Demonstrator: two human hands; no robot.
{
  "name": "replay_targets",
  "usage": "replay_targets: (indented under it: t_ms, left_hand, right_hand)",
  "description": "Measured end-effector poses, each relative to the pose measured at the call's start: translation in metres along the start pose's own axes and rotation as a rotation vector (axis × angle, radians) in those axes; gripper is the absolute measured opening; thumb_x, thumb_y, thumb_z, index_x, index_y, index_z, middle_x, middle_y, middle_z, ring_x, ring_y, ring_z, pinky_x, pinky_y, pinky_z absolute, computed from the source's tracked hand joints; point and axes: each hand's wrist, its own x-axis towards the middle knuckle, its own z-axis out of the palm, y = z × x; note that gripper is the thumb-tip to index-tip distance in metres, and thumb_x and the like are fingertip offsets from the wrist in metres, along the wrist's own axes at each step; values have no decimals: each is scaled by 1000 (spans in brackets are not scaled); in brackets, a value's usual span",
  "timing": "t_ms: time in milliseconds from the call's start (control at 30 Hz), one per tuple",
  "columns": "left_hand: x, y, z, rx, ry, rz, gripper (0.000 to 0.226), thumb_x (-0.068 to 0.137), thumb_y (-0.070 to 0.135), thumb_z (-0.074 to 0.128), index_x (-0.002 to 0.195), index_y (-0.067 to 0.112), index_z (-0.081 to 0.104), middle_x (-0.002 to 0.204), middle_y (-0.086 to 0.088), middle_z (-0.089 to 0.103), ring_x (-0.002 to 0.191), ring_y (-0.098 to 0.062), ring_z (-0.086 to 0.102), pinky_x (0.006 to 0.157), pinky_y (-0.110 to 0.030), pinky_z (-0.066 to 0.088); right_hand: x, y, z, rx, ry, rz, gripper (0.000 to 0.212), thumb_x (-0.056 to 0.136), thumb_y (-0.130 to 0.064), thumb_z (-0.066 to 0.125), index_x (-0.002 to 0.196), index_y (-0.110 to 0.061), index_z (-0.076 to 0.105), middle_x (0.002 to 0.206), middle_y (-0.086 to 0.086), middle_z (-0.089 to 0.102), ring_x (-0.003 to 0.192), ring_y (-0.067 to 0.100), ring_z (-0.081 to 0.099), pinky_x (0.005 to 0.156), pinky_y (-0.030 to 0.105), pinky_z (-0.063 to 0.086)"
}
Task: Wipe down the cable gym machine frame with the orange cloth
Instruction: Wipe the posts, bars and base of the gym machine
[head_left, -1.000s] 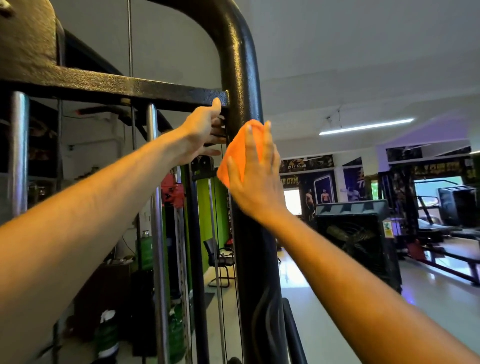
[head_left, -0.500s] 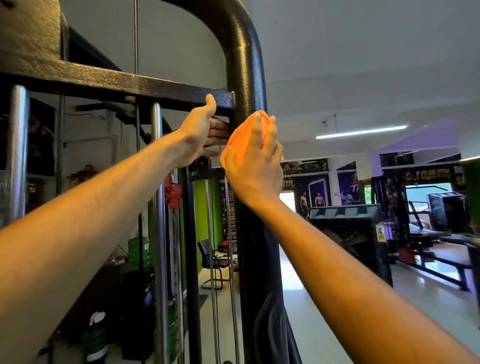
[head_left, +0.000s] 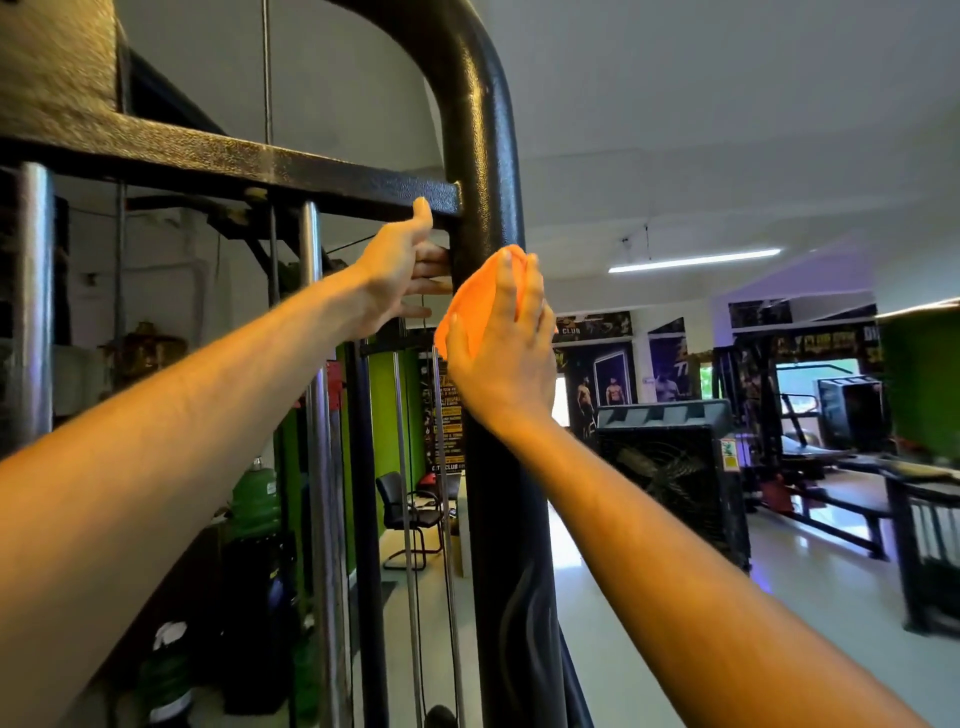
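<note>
Orange cloth (head_left: 470, 306) pressed flat on black upright (head_left: 483, 156) by right hand (head_left: 501, 358); left hand (head_left: 397, 275) grips upright.

From my remote seat I can read little. A dark banner high on the far wall (head_left: 592, 328) carries the word "CLUB". Low on the tall black poster behind the machine's cables (head_left: 445, 415), letters that look like "CITY CLUB" show, though blur leaves me unsure. The poster's yellow lines are too small to read.
</note>
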Motion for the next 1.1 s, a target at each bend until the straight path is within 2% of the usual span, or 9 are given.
replay_targets:
  t_ms: [133, 267, 367, 467, 600, 700, 867, 1000, 1100]
  left_hand:
    - [-7, -11, 9, -5, -6, 22, 50, 114, 56, 31, 117, 24, 70, 125, 4, 72, 124, -18, 64, 112, -50, 44]
    - [-14, -34, 27, -25, -4, 31, 36, 111, 47, 47, 137, 31, 66, 136, 5, 70, 123, -23, 65, 99, -42, 52]
    - [-16, -42, 30, -86, 5, 57, 40, 109, 48, 49, 144, 34, 64, 144, 5, 65, 128, -26, 63, 103, -46, 53]
    - [-16, -42, 33, -127, 11, 45, 41, 111, 47, 45, 143, 30, 66, 146, 6, 64, 128, -23, 64, 103, -47, 53]
    - [-18, -50, 35, -117, 28, 17, 50, 111, 51, 42, 158, 35, 49, 156, 7, 56, 132, -24, 61, 100, -47, 54]
    - [-26, -62, 45, -94, 31, 30, 43, 112, 45, 43, 154, 47, 48, 147, 8, 62, 130, -22, 62, 102, -47, 54]
    - [-37, -81, 59, -62, 90, -2, 55, 104, 50, 56, 154, 63, 39, 143, 7, 67, 130, -28, 65, 105, -53, 55]
    - [-39, -71, 62, -140, 145, -36, 45, 109, 40, 57, 154, 41, 48, 130, 2, 73, 102, -19, 74, 80, -37, 62]
    - [-39, -66, 64, -128, 182, -48, 43, 106, 45, 58, 148, 38, 55, 116, 1, 71, 84, -19, 68, 58, -28, 55]
  right_hand:
    - [-22, 11, -4, 17, -30, -57, 90, 107, -53, 57, 171, -28, -2, 181, 8, -2, 164, 36, 16, 124, 64, 36]
    - [-97, 37, -10, 70, -62, -109, 85, 111, -43, 57, 173, -27, 0, 182, 7, -3, 168, 28, 4, 131, 60, 25]
    - [-113, 43, -13, 80, -109, -111, 83, 112, -44, 55, 173, -30, 1, 182, 4, -4, 168, 25, 3, 132, 59, 21]
    - [-69, 37, -15, 19, -107, -109, 78, 113, -52, 47, 174, -28, 5, 182, 4, 0, 168, 28, 3, 132, 61, 16]
    - [-23, 28, -19, 39, -130, -82, 75, 113, -56, 41, 174, -30, 5, 182, 1, 0, 167, 30, 4, 132, 63, 16]
    - [-61, 33, -23, 156, -165, -86, 77, 114, -48, 45, 173, -32, -1, 182, -1, -7, 168, 27, -1, 132, 61, 22]
    - [-138, 56, -25, 210, -205, -102, 77, 114, -38, 52, 175, -24, 6, 182, 3, -7, 168, 26, -4, 131, 61, 23]
    - [-82, 47, -27, 243, -216, -100, 79, 113, -47, 48, 174, -28, 1, 182, 1, -6, 168, 28, 3, 128, 64, 29]
    - [-54, 44, -27, 270, -217, -89, 78, 113, -49, 46, 173, -28, 2, 182, -1, -5, 168, 28, 3, 127, 64, 31]
